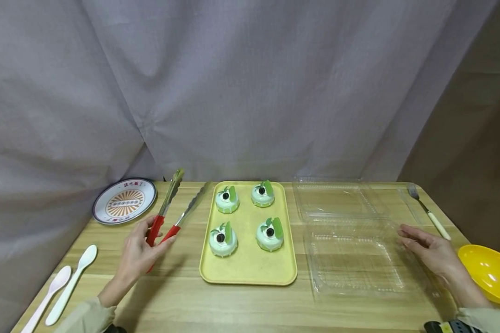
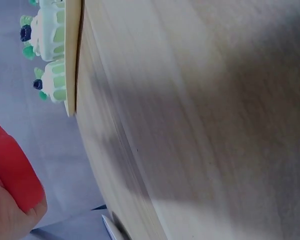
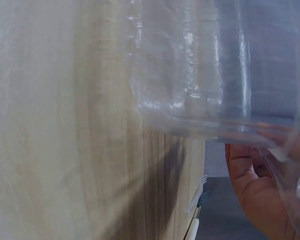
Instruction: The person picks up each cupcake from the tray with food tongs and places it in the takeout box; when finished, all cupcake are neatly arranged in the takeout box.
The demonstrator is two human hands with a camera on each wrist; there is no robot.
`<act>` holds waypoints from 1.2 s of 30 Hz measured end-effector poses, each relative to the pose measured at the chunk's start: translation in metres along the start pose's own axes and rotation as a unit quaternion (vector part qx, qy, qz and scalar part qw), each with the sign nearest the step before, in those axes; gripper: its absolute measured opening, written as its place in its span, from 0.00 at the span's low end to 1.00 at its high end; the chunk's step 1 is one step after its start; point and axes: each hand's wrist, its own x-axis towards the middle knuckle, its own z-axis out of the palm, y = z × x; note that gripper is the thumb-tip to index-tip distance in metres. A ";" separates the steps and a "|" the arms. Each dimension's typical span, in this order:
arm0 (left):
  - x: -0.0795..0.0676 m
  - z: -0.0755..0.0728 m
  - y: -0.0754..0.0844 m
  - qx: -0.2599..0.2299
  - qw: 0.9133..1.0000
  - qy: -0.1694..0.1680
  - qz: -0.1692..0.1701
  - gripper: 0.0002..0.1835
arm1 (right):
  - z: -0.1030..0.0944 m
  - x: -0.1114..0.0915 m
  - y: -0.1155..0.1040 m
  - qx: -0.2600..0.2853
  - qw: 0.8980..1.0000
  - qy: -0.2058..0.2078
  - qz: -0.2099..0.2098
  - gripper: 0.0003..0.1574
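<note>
My left hand grips red-handled metal tongs, whose arms stand spread apart and slant toward the back, left of the tray. Between the tong tips there is nothing. The left wrist view shows only part of a red handle and some fingers. At the right, my right hand rests its loosely extended fingers at the right rim of a clear plastic clamshell box; its lid lies folded back. Several pale green cakes, topped with dark berries and green leaves, sit on a yellow tray.
A patterned plate lies at the back left, with a white spoon and a pinkish spoon nearer. Past the box lie a pale-handled fork and a clear utensil. A yellow bowl stands far right. Grey cloth hangs behind.
</note>
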 end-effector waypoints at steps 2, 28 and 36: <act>-0.001 0.001 0.000 0.002 1.000 0.004 0.015 0.33 | 0.000 0.000 0.000 -0.001 1.000 0.001 0.003 0.25; -0.016 -0.015 -0.027 0.024 0.983 -0.100 0.150 0.32 | 0.002 0.001 0.001 -0.016 1.000 0.006 0.002 0.29; -0.013 -0.025 -0.032 0.010 0.977 -0.143 0.159 0.32 | -0.001 0.001 0.002 0.017 1.000 -0.002 -0.005 0.25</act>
